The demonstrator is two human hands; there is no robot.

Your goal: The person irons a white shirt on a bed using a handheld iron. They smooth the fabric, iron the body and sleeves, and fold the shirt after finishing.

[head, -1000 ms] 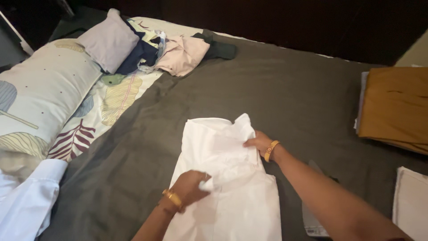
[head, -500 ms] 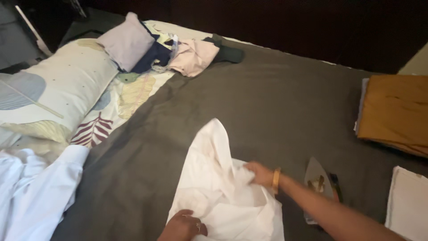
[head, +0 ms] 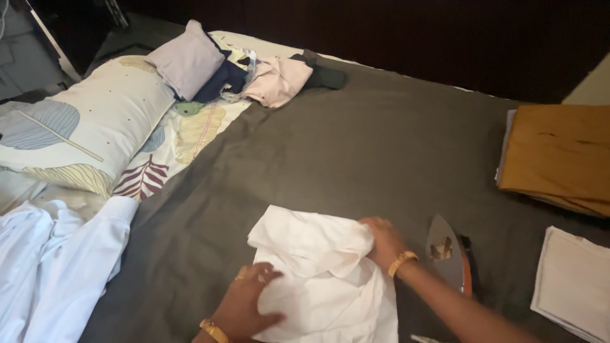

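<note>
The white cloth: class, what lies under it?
The white cloth lies on a grey sheet, with both hands pressing on top. Whatever else might sit beneath the cloth is covered.

— What does the room look like?
— A bed fills most of it, covered by a dark grey sheet (head: 356,146). Along its left side runs a white cover printed with large leaves (head: 190,136), and on that lies a long leaf-print pillow (head: 82,136) with a small pale lilac cushion (head: 184,60) at its far end.
— And behind the bed?
— A dark brown wall (head: 413,38), deep in shadow. A paler cream surface (head: 594,82) shows at the right edge. The far left corner is dim and hard to read.
— The light?
— Soft, falling on the bed from the near side.
</note>
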